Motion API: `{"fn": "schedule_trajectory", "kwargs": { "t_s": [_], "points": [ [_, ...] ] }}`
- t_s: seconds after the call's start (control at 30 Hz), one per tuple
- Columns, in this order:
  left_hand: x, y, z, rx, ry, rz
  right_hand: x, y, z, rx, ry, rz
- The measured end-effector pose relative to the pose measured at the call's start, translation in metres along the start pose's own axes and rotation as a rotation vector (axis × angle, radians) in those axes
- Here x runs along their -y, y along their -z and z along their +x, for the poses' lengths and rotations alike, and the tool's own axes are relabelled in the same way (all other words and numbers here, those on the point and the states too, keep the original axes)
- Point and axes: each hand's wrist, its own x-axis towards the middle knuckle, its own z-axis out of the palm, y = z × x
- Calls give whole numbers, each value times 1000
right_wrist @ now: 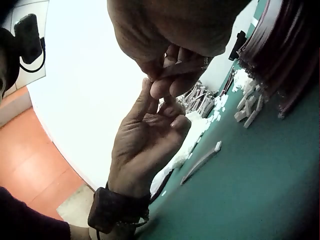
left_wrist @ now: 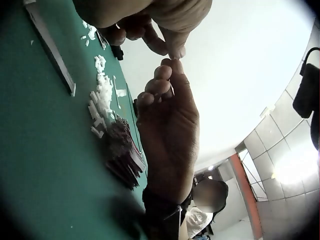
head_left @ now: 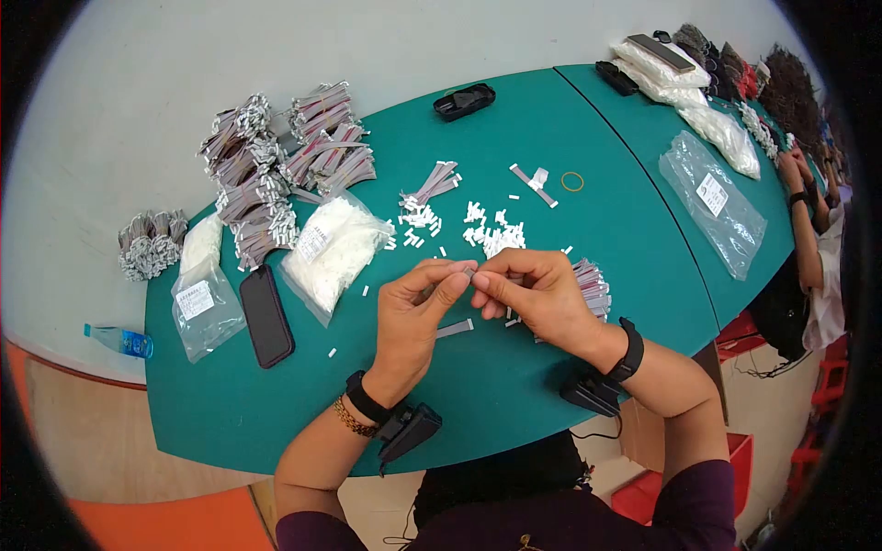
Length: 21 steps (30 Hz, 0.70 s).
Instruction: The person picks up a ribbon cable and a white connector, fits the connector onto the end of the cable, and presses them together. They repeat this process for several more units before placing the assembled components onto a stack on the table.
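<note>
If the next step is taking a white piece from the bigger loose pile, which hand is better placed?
Probably the right hand: the pile lies just beyond its knuckles; the left hand is farther off. Both pinch a strip, so the right would first let go.

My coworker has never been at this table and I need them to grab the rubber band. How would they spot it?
On the green table, look beyond the right hand. The rubber band lies just right of a grey strip with a white piece across it. Unlike that strip, it is a thin, yellow-orange ring.
</note>
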Motion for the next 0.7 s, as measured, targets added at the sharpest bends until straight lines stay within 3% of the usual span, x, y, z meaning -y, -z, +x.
{"fn": "schedule_trajectory", "kwargs": {
  "t_s": [0.33,0.47,0.7],
  "points": [
    [1,1,-1,-4,-48,27,-5,1,-1,-3,90,-165],
    [-1,-3,-2,-8,-64,40,-6,-2,1,3,39,-106],
    [-1,-6,-3,-63,35,4,-5,0,2,25,-2,-86]
  ]
}}
